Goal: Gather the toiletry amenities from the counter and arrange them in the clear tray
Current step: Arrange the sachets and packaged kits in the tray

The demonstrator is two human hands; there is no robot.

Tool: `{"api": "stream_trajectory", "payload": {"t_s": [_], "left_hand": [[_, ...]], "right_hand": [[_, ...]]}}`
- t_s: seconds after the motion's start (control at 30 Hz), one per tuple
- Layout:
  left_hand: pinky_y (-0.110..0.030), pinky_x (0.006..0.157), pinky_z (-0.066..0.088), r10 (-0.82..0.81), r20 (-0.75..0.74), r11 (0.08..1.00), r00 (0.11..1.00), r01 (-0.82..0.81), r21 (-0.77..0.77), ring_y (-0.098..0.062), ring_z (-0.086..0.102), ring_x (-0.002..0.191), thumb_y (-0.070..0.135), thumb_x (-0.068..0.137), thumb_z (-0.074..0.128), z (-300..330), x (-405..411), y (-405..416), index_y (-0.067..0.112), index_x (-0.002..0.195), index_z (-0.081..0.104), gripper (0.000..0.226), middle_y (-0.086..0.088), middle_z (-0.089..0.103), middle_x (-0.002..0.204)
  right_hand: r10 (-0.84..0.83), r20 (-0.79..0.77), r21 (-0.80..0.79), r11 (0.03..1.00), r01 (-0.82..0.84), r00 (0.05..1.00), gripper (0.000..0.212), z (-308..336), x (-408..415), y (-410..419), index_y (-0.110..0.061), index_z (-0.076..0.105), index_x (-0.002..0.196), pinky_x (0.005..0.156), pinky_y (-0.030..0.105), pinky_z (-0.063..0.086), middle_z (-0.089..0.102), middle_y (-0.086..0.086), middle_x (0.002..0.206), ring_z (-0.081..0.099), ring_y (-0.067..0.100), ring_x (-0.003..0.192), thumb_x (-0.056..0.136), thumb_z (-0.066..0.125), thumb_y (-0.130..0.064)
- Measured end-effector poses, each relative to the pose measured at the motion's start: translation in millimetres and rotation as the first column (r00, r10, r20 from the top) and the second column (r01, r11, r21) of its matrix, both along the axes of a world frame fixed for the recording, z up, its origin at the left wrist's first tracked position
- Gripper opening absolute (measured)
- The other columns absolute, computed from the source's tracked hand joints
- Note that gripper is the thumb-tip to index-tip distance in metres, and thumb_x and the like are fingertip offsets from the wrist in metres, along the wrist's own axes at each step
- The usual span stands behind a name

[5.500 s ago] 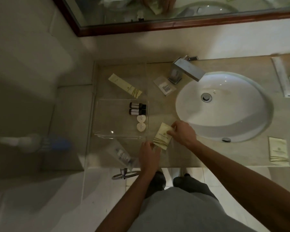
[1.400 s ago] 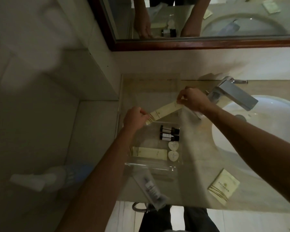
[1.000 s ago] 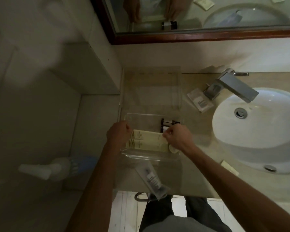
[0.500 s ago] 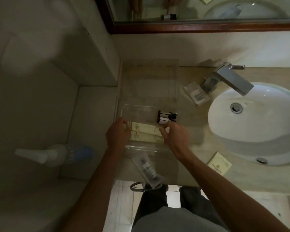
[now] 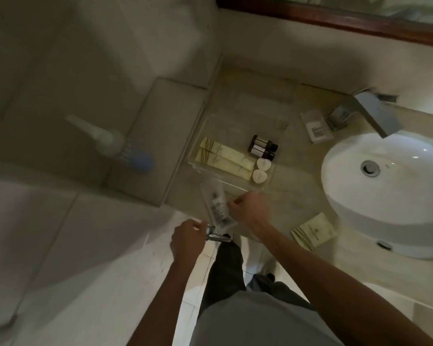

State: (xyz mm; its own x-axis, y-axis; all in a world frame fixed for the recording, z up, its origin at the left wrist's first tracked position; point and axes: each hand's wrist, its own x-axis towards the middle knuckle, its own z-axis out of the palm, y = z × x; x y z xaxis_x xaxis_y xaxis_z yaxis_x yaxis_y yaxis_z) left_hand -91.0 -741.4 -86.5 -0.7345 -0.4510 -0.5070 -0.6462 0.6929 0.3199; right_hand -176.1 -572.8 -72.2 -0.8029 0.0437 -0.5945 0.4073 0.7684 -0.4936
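The clear tray (image 5: pixel 231 126) sits at the counter's left end. It holds two long cream boxes (image 5: pixel 223 158), two small dark bottles (image 5: pixel 263 147) and two white round soaps (image 5: pixel 261 169). A clear plastic packet (image 5: pixel 216 204) lies in front of the tray, overhanging the counter's front edge. My right hand (image 5: pixel 250 209) is at the packet's right edge with curled fingertips touching it; the blur hides any grip. My left hand (image 5: pixel 188 239) is just left of the packet's lower end and holds nothing. A square cream sachet (image 5: pixel 313 231) lies near the sink.
A small clear packet (image 5: pixel 315 128) lies beside the metal faucet (image 5: pixel 370 116). The white sink (image 5: pixel 390 191) fills the counter's right side. A metal ring (image 5: pixel 215 236) hangs under the counter's edge. A white and blue brush (image 5: pixel 110 141) stands on the floor at left.
The second long cream box went into the tray beside the first. Both hands then left the tray and moved toward me to the clear packet at the counter's front edge.
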Motion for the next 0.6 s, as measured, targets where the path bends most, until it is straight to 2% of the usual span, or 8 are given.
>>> {"api": "stream_trajectory", "payload": {"t_s": [0.1,0.13,0.2,0.27,0.33,0.37,0.47,0.6], "left_hand": [[-0.039,0.074,0.051,0.095,0.209,0.949,0.973,-0.152,0.277,-0.032,0.068,0.082,0.061,0.090,0.051,-15.2,13.2,14.3,0.007,0.086,0.071,0.058,-0.016,0.071,0.087],[-0.042,0.066,0.049,0.153,0.220,0.895,0.963,-0.230,0.382,-0.031,0.066,0.068,0.060,0.088,0.055,-15.7,15.0,20.0,0.006,0.075,0.067,0.057,-0.018,0.066,0.075],[-0.032,0.052,0.038,0.265,0.176,0.795,0.948,-0.318,0.517,-0.017,0.049,0.046,0.056,0.085,0.062,-13.6,17.0,30.6,0.012,0.064,0.058,0.049,-0.006,0.052,0.056],[-0.027,0.047,0.032,0.345,0.144,0.726,0.927,-0.361,0.585,-0.011,0.041,0.043,0.047,0.087,0.066,-10.0,16.7,36.9,0.014,0.067,0.058,0.040,0.004,0.044,0.050],[-0.026,0.046,0.030,0.391,0.116,0.687,0.913,-0.373,0.624,-0.011,0.038,0.043,0.038,0.088,0.068,-8.7,17.1,37.1,0.015,0.063,0.058,0.035,0.008,0.041,0.044],[-0.026,0.048,0.029,0.389,0.102,0.689,0.915,-0.363,0.627,-0.012,0.038,0.045,0.034,0.088,0.069,-9.4,18.4,35.1,0.014,0.062,0.059,0.034,0.009,0.041,0.043],[-0.028,0.057,0.035,0.344,0.065,0.743,0.937,-0.314,0.591,-0.012,0.043,0.052,0.033,0.084,0.073,-13.6,22.3,27.4,0.017,0.067,0.069,0.023,0.009,0.050,0.048],[-0.024,0.073,0.048,0.156,-0.046,0.870,0.987,-0.115,0.480,-0.009,0.062,0.074,0.029,0.086,0.071,-14.1,9.6,26.4,0.018,0.089,0.076,0.012,0.006,0.069,0.078]], "right_hand": [[-0.065,0.061,-0.112,0.991,0.071,0.996,0.020,-4.2,0.9,-7.8,-0.018,0.072,0.076,0.054,0.023,0.054,0.071,-0.003,0.071,0.066,0.007,0.060,0.089,0.070,-0.033],[-0.085,0.081,-0.135,0.986,0.095,0.993,0.019,-6.6,-0.4,-10.4,-0.018,0.071,0.076,0.054,0.021,0.052,0.071,-0.004,0.072,0.065,0.005,0.061,0.088,0.071,-0.032],[-0.106,0.116,-0.166,0.978,0.124,0.988,0.017,-8.5,-4.4,-16.5,-0.015,0.074,0.084,0.062,0.022,0.055,0.073,-0.001,0.081,0.067,0.008,0.069,0.087,0.073,-0.032],[-0.104,0.136,-0.184,0.975,0.128,0.985,0.018,-10.4,-6.2,-20.5,-0.014,0.076,0.090,0.064,0.021,0.054,0.074,0.000,0.085,0.067,0.008,0.070,0.087,0.073,-0.031],[-0.127,0.156,-0.210,0.965,0.158,0.980,0.016,-9.2,-1.7,-19.5,-0.012,0.075,0.090,0.053,0.017,0.051,0.072,-0.001,0.076,0.066,0.004,0.059,0.089,0.072,-0.028],[-0.139,0.174,-0.227,0.958,0.177,0.975,0.016,-8.9,2.4,-17.2,-0.010,0.074,0.088,0.049,0.017,0.051,0.071,0.000,0.071,0.066,0.005,0.054,0.091,0.070,-0.026],[-0.175,0.162,-0.225,0.952,0.210,0.971,0.021,-6.1,19.4,-1.3,-0.008,0.075,0.081,0.054,0.025,0.054,0.073,0.007,0.072,0.068,0.013,0.058,0.090,0.068,-0.025],[-0.253,0.200,-0.210,0.933,0.293,0.947,0.029,-8.4,53.1,42.6,-0.012,0.069,0.067,0.053,0.025,0.044,0.064,0.001,0.062,0.058,0.016,0.058,0.085,0.074,-0.034]]}}
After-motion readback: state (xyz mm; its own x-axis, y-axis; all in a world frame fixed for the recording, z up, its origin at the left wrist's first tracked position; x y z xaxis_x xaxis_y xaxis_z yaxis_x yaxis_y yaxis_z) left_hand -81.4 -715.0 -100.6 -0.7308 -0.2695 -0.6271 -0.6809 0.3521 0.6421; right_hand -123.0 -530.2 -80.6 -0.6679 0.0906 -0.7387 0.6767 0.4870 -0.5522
